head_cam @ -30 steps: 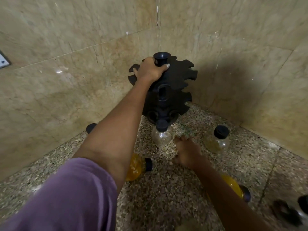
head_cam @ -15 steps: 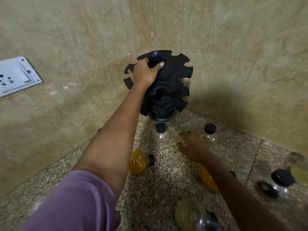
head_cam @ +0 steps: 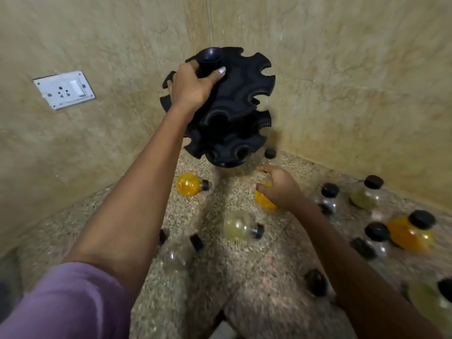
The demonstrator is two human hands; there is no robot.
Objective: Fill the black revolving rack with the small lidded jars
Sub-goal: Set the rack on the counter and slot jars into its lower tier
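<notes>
From the head camera, looking down into the corner where two beige stone walls meet, the black revolving rack stands on the speckled counter, right up against the corner, with its notched tiers stacked one above the other and every notch that shows empty. The left hand is on top of it, fingers and thumb curled round the knob at the head of the centre post, a firm closed grip, with a purple sleeve low in the foreground. The right hand is down on the counter just in front of the rack's base, its fingers bent over an orange-filled jar and touching it; the picture is smeared there, so I cannot tell whether the hand has actually closed round the jar or is only resting on it. The small lidded jars are scattered over the counter, none in the rack: an orange jar on its side left of the base, a pale jar lying down nearer, a clear jar on its side beside the left forearm, one black lid showing just right of the rack's foot, and an upright cluster to the right, among them a pale yellow jar and a large orange jar. A white switch and socket plate sits on the left wall.
</notes>
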